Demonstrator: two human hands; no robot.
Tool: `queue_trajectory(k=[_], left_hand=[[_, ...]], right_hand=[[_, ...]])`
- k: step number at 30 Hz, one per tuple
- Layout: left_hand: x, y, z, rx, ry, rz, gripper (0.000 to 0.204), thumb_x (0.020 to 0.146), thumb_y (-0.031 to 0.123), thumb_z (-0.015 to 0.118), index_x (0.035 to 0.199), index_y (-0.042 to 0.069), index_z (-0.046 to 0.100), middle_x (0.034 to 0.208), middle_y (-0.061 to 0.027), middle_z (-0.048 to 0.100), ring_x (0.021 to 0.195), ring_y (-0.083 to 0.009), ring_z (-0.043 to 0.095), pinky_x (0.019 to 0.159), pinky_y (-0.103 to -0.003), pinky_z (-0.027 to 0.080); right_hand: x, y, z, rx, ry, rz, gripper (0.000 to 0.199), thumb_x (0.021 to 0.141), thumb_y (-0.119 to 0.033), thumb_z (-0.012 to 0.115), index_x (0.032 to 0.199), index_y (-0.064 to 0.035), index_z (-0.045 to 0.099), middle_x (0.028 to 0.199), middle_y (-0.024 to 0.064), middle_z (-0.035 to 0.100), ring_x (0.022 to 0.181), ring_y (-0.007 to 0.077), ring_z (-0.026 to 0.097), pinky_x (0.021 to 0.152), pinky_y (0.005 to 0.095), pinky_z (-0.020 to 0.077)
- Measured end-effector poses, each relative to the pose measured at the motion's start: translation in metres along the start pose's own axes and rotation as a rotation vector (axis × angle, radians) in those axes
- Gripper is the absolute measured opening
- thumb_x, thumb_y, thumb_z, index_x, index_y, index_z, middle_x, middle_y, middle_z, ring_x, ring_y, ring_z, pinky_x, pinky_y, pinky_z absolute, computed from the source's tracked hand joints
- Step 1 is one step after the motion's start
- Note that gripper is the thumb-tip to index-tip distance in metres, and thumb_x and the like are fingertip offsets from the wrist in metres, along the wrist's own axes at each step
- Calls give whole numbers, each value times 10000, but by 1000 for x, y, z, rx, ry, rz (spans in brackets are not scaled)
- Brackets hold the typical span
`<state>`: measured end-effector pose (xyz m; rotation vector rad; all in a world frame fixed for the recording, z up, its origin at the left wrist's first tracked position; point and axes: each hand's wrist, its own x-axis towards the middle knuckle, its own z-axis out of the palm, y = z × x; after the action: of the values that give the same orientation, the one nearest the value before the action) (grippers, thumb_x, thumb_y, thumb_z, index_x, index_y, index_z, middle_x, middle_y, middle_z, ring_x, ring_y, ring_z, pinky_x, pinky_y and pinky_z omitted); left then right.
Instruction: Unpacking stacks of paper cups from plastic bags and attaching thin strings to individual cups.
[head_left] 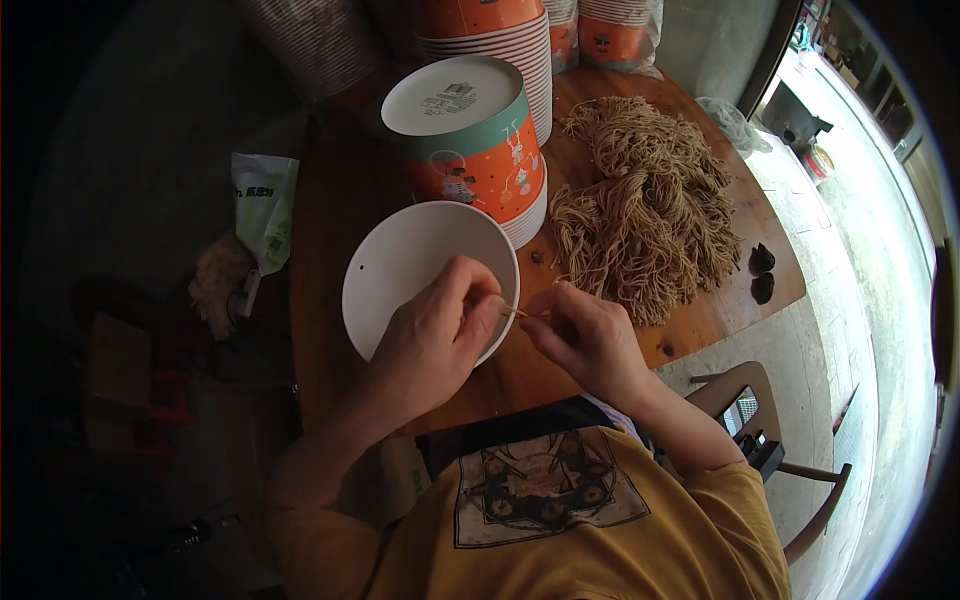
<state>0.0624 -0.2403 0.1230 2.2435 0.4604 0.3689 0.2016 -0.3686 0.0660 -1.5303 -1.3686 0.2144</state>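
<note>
A white paper bucket (400, 250) is tipped with its open mouth facing me, and a small dark hole shows in its wall at the left. My left hand (435, 325) is closed at the bucket's right rim, its fingertips pinching a thin tan cord (518, 313). On the cord's other side my right hand (590, 335) is closed in a pinch, just outside the rim. Only a short bit of cord shows between the hands; the rest is hidden by fingers. Right of the bucket lies a big tangled heap of tan cords (650, 210).
Behind the bucket stands an upside-down stack of orange and green paper buckets (470, 150), with a taller stack (490, 35) beyond. Two small dark pieces (762, 272) lie near the wooden table's (700, 325) right edge. A chair (765, 400) at the right bears a phone (740, 410).
</note>
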Motion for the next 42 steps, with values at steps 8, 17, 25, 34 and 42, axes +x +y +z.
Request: queue_trajectory(k=[8, 17, 25, 34, 42], left_hand=[[-31, 2, -16, 438, -107, 145, 225, 833, 208, 660, 914, 50, 522, 818, -88, 569, 745, -259, 602, 656, -380, 485], [-56, -1, -25, 668, 89, 192, 230, 801, 164, 668, 979, 46, 585, 859, -85, 547, 867, -258, 587, 715, -373, 475], [-57, -20, 8, 233, 270, 147, 245, 838, 71, 620, 1078, 39, 586, 888, -111, 619, 806, -302, 607, 744, -399, 476], [-64, -29, -25, 463, 97, 192, 113, 841, 153, 635, 920, 73, 644, 915, -58, 651, 907, -226, 624, 963, -414, 376], [-74, -59, -100, 588, 9, 117, 102, 829, 0, 592, 852, 83, 647, 1377, -63, 442, 1380, -297, 267, 1104, -471, 272]], right_hand=[[19, -18, -32, 729, -177, 291, 145, 924, -74, 535, 1057, -29, 500, 871, -21, 522, 751, 30, 498, 682, 190, 426], [43, -45, -9, 711, -440, 200, 145, 927, -74, 537, 1061, -27, 505, 854, -14, 540, 769, 41, 516, 704, 197, 432], [50, -65, 7, 644, -433, 88, 119, 923, -72, 548, 1034, -36, 522, 819, -18, 568, 732, 25, 534, 606, 167, 406], [59, -58, -3, 832, -348, 375, 147, 951, -156, 518, 1050, -70, 585, 742, -40, 602, 614, -8, 520, 524, 126, 377], [65, -21, -37, 1495, -514, 148, 274, 942, -102, 402, 1166, 31, 488, 988, 185, 648, 697, 241, 690, 413, 214, 520]])
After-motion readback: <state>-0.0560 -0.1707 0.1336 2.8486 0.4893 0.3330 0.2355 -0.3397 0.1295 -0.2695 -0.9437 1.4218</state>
